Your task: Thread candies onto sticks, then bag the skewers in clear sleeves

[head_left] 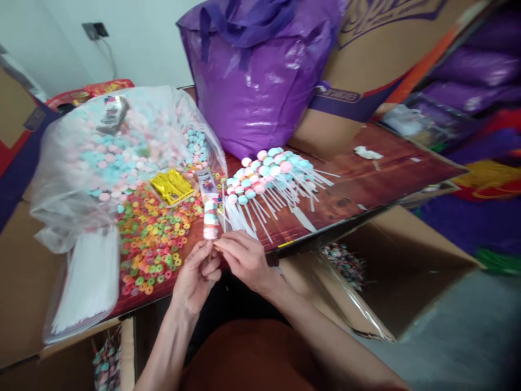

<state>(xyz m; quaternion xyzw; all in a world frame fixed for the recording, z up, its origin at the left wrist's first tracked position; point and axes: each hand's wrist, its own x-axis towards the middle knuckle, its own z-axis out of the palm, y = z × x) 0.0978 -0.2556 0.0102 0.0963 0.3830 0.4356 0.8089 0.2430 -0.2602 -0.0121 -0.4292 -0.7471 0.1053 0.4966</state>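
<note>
My left hand is closed around the lower end of a wrapped candy skewer. The skewer points away from me, with pastel candies stacked inside a clear printed bag. Just below the candies, my right hand pinches a small yellowish strip, apparently a twist tie, against the neck of the bag. Fingers hide most of the strip and the stick. Right of the bag lies a pile of candy skewers on white sticks. Yellow twist ties rest in a tray at the left.
Loose ring candies spread over the wooden table. Behind them is a clear bag of pastel candies. White sticks fill a bag at the left edge. A purple bag stands behind; an open carton sits below right.
</note>
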